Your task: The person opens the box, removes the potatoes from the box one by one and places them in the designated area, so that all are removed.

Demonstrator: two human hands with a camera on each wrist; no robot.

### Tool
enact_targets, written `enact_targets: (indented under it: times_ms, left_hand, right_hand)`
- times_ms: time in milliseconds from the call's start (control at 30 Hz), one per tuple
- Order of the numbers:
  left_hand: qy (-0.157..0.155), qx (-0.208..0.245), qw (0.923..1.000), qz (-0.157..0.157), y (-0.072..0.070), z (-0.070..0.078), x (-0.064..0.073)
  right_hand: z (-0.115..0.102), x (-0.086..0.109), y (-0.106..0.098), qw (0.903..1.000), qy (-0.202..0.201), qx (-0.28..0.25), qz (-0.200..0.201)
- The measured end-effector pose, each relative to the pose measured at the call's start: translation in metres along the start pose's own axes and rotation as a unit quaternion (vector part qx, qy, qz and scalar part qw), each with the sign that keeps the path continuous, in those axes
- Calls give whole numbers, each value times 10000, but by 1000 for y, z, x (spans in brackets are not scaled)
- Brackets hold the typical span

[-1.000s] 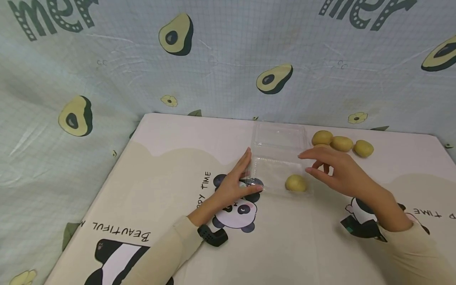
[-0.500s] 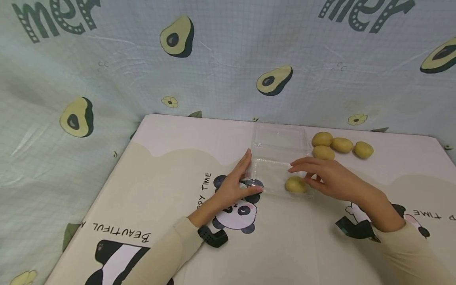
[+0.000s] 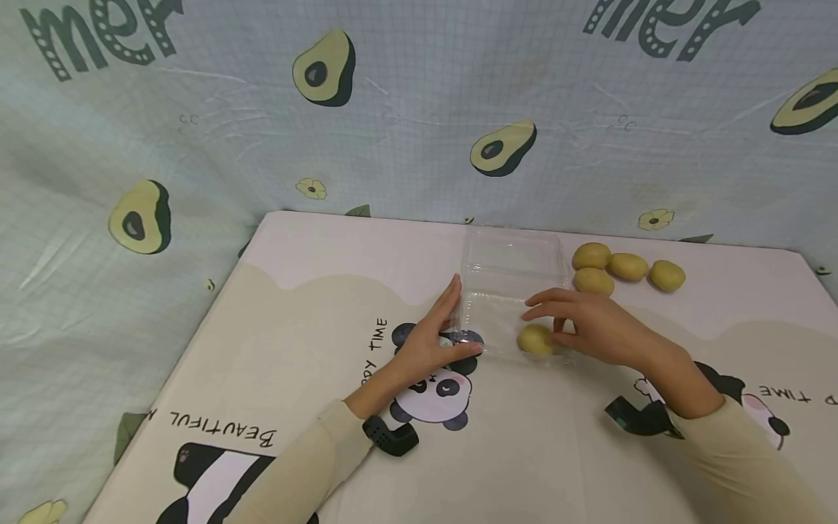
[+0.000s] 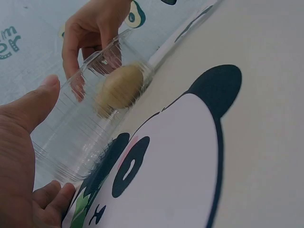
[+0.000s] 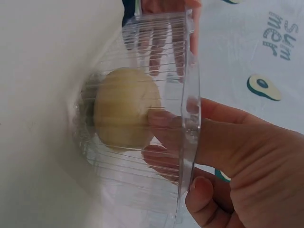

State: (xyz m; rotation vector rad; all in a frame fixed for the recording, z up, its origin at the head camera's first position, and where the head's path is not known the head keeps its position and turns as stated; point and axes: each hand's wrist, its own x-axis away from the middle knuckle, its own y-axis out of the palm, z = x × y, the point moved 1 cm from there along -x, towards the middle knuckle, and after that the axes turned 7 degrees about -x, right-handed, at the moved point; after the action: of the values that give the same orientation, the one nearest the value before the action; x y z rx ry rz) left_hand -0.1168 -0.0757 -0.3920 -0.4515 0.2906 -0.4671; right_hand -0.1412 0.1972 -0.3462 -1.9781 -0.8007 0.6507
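Observation:
A clear plastic clamshell box (image 3: pixel 487 320) lies with its lid folded back on the table, one yellow potato (image 3: pixel 535 340) in its near right part. My left hand (image 3: pixel 435 340) rests against the near left corner, fingers straight along the left side and thumb at the front edge. In the left wrist view, some lower fingers bend by the table. My right hand (image 3: pixel 599 327) reaches over the right rim, its thumb (image 5: pixel 161 124) touching the potato and its longer fingers extended over the box. Behind the box wall, the fingertips show only partly.
Several more potatoes (image 3: pixel 627 267) sit beyond the right hand, beside the open lid (image 3: pixel 513 251). The panda-print tabletop (image 3: pixel 314 313) ends at a back edge against an avocado-print cloth (image 3: pixel 406 109).
My right hand has come down and left from above the box's right side to the potato, which has shifted slightly left. The left hand has stayed in place.

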Motion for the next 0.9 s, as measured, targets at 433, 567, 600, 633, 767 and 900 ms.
enact_targets:
  times_ms: [433, 567, 600, 633, 767, 900]
  left_hand:
    - [36, -107, 9999, 82, 8, -25, -4]
    - [43, 28, 10000, 63, 3, -9, -1]
    - [32, 56, 10000, 47, 2, -4, -1]
    - [14, 88, 10000, 32, 0, 1, 0]
    - [-50, 115, 9999, -17, -4, 11, 2]
    - [-24, 125, 9999, -15, -5, 13, 2]
  right_hand:
    - [7, -13, 10, 9992, 52, 376, 127]
    - [8, -19, 14, 9994, 192, 280, 79]
    - [9, -20, 15, 9994, 219, 247, 76]
    - [9, -22, 16, 9995, 248, 209, 66]
    - [8, -28, 18, 9993, 364, 10, 0]
    - [6, -32, 20, 9989, 410, -241, -25]
